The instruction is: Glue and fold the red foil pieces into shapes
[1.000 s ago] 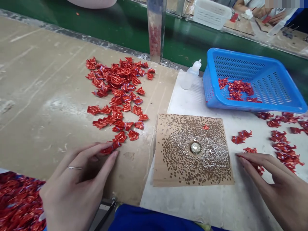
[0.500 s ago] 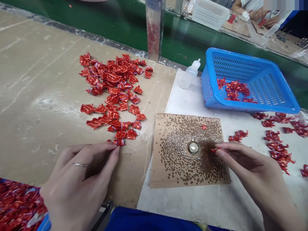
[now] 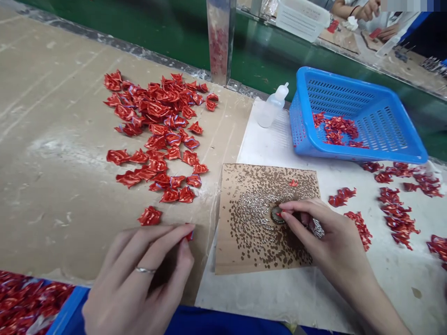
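My left hand (image 3: 139,274), a ring on one finger, pinches a red glossy petal-like piece (image 3: 189,234) with a bluish edge above the brown table. My right hand (image 3: 324,228) is closed on a small red piece (image 3: 279,214), held at a small round cap (image 3: 275,217) that sits on a cardboard sheet (image 3: 230,265) covered in dark wet spots. Beyond my left hand spreads a pile of red curled pieces (image 3: 157,104), and one single red piece (image 3: 150,216) lies nearer to it. A tiny red bit (image 3: 293,183) rests on the cardboard.
A blue basket (image 3: 370,156) holding red pieces stands at the back right, beside a squeeze bottle (image 3: 270,109). Red clusters (image 3: 398,214) lie on white paper at right. Another container of red pieces (image 3: 31,298) is at lower left. A metal post (image 3: 220,42) rises behind; a co-worker's hands (image 3: 370,11) are beyond.
My right hand has moved left to the round cap with its red piece. My left hand has moved right and nearer with a red piece, away from the pile. The view has shifted slightly.
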The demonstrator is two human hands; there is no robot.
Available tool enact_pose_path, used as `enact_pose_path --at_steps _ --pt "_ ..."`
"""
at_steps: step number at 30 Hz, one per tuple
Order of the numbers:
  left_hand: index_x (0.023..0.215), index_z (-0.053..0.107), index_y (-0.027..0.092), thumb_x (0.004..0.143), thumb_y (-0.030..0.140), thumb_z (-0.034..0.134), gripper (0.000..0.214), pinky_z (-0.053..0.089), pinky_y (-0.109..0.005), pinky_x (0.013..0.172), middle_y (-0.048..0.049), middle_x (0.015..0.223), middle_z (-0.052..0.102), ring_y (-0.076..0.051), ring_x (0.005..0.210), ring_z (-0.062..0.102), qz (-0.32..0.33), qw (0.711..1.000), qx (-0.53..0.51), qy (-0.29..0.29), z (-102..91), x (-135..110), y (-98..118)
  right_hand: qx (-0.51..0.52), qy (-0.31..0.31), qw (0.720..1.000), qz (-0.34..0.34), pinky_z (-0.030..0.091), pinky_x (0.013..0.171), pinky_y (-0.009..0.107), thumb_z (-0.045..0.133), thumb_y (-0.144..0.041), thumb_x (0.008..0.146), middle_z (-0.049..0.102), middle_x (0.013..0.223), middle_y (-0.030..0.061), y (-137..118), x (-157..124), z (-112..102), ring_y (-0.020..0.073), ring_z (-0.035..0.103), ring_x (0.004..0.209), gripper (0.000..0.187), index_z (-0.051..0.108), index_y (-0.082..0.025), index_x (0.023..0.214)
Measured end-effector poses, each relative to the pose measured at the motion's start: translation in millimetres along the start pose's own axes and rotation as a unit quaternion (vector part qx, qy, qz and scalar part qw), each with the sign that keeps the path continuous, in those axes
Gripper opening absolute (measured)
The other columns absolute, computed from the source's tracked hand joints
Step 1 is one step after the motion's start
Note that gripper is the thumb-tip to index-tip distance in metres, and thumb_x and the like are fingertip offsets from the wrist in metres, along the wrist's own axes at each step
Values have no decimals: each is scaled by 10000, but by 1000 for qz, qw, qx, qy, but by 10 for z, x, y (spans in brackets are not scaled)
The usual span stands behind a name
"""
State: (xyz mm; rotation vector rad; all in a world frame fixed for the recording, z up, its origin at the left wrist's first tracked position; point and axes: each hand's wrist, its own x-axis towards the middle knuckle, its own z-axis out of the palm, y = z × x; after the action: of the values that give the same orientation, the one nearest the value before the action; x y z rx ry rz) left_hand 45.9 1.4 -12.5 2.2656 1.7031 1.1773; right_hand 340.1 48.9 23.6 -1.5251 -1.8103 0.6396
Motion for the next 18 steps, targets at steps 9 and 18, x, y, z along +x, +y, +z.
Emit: enact_pose_path --at_steps 9,18 --pt "1225 806 264 1045 132 735 234 620 -194 963 39 1104 789 -82 916 758 -92 992 -84 16 92 -20 282 161 1 970 182 597 653 225 862 -310 936 857 871 -3 -42 -74 -97 147 745 751 235 945 -446 1109" --pt "1214 781 255 1063 94 702 235 624 -78 961 69 1078 805 -24 904 787 -90 980 -176 -6 290 103 611 333 -34 888 315 546 624 113 1024 -600 809 791 742 -3 -64 -193 -160 75 672 662 243 954 -425 962"
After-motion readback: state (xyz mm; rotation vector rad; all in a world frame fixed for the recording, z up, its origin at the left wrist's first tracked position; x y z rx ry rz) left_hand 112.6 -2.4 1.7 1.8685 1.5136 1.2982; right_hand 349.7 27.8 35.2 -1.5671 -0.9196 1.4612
